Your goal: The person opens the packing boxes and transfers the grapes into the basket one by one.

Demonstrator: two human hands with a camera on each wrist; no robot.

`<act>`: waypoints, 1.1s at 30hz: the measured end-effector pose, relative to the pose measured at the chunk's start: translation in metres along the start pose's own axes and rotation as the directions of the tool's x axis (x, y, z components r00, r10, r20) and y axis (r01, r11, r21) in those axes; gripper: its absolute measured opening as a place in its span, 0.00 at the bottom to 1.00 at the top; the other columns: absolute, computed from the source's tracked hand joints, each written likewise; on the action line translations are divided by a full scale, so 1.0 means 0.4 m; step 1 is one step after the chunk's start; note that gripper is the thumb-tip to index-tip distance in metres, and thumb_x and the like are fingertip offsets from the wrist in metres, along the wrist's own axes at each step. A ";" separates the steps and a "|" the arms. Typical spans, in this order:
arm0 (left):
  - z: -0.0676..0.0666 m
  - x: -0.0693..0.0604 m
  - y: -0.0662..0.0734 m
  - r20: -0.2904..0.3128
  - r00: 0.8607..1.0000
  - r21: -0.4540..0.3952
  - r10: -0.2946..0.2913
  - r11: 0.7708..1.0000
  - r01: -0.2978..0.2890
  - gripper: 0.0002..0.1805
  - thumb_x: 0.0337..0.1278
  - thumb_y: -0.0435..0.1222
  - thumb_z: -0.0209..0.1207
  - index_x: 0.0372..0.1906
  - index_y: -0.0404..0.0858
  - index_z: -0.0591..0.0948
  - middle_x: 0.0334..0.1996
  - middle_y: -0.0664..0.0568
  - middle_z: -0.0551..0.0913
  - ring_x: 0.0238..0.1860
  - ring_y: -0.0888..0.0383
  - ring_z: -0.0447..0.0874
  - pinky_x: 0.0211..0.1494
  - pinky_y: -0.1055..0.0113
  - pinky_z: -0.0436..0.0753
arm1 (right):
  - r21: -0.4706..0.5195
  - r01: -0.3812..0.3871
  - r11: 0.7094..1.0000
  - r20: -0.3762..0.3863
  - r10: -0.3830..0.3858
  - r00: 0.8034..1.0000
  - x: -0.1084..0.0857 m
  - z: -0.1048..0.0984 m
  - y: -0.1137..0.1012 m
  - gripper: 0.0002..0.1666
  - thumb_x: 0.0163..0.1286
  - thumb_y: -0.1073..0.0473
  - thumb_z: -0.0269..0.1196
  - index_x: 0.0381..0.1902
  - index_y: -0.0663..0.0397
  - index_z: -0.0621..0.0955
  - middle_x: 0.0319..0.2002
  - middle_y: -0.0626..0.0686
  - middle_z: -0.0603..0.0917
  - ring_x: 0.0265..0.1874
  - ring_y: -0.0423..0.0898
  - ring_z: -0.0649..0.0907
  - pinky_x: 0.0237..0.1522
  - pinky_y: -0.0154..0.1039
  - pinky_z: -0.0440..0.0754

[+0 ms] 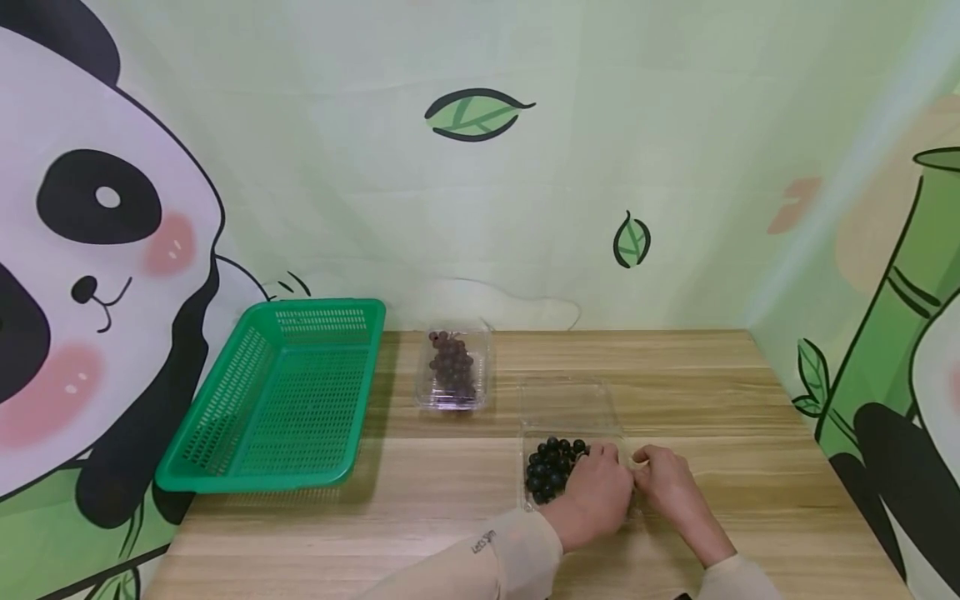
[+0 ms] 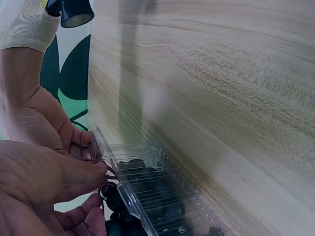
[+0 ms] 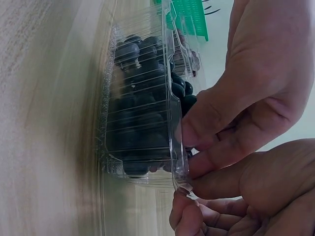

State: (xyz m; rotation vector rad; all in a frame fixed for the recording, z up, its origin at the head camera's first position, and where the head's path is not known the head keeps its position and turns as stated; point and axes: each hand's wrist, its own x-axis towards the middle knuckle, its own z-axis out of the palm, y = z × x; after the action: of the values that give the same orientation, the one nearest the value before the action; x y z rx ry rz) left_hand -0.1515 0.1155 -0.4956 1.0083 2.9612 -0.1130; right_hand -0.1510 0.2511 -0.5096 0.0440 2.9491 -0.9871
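A bunch of black grapes (image 1: 551, 467) lies in a transparent plastic clamshell box (image 1: 529, 497), whose lid (image 1: 567, 402) is folded back away from me. Over the box's right side, my left hand (image 1: 600, 496) pinches the bunch's stem (image 2: 112, 170) between thumb and fingers. Close beside it, my right hand (image 1: 670, 485) grips the box's rim at the near right corner, as seen in the right wrist view. Through the ribbed wall of the box, the dark grapes (image 3: 140, 108) show. The fingers of both hands almost touch.
Farther back stands a second plastic box (image 1: 483, 367) holding reddish grapes (image 1: 453, 367). A green plastic basket (image 1: 367, 392) sits at the left of the wooden table (image 1: 697, 375). Behind the table hangs a printed panda backdrop (image 1: 337, 167).
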 end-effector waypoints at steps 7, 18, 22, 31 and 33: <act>0.000 0.003 0.002 0.069 0.997 -0.012 -0.026 1.000 0.027 0.08 0.69 0.46 0.62 0.44 0.52 0.89 0.46 0.57 0.83 0.50 0.59 0.77 0.49 0.65 0.82 | 0.003 0.010 1.000 -0.012 -0.010 1.000 -0.002 0.000 0.002 0.12 0.61 0.70 0.64 0.39 0.76 0.83 0.30 0.62 0.87 0.29 0.52 0.83 0.31 0.48 0.83; 0.016 0.019 0.004 0.089 0.993 0.032 -0.072 0.997 0.069 0.07 0.64 0.52 0.65 0.42 0.57 0.88 0.41 0.60 0.85 0.43 0.61 0.81 0.38 0.65 0.84 | 0.002 0.016 1.000 -0.016 -0.016 1.000 -0.003 -0.002 -0.001 0.13 0.57 0.70 0.64 0.39 0.76 0.83 0.30 0.61 0.87 0.27 0.52 0.82 0.30 0.48 0.82; 0.020 0.025 0.008 0.093 0.992 0.015 -0.089 0.996 0.088 0.09 0.61 0.52 0.68 0.43 0.58 0.88 0.42 0.60 0.85 0.45 0.61 0.81 0.41 0.64 0.84 | 0.005 0.011 1.000 -0.015 -0.011 1.000 -0.004 -0.001 -0.001 0.13 0.57 0.70 0.63 0.40 0.76 0.83 0.29 0.60 0.86 0.26 0.51 0.81 0.28 0.46 0.81; 0.005 0.027 -0.009 0.074 0.991 -0.043 -0.109 0.993 0.112 0.05 0.65 0.49 0.66 0.34 0.58 0.89 0.34 0.60 0.83 0.36 0.60 0.82 0.35 0.63 0.85 | -0.005 0.023 1.000 -0.015 -0.023 1.000 -0.001 0.001 0.000 0.13 0.61 0.68 0.66 0.40 0.76 0.83 0.28 0.58 0.87 0.30 0.53 0.85 0.33 0.51 0.84; 0.003 0.026 -0.017 0.058 0.993 -0.058 -0.099 0.993 0.103 0.08 0.67 0.50 0.65 0.31 0.57 0.89 0.32 0.60 0.83 0.35 0.59 0.82 0.35 0.64 0.84 | -0.005 0.024 1.000 -0.016 -0.024 1.000 -0.001 0.001 0.002 0.13 0.61 0.68 0.67 0.40 0.76 0.83 0.29 0.59 0.88 0.31 0.54 0.86 0.34 0.52 0.84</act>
State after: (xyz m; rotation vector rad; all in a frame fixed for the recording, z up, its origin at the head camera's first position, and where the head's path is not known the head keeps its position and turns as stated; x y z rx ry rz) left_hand -0.1639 0.1165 -0.4969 0.8348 2.9462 -0.0499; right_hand -0.1506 0.2515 -0.5106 0.0161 2.9727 -0.9878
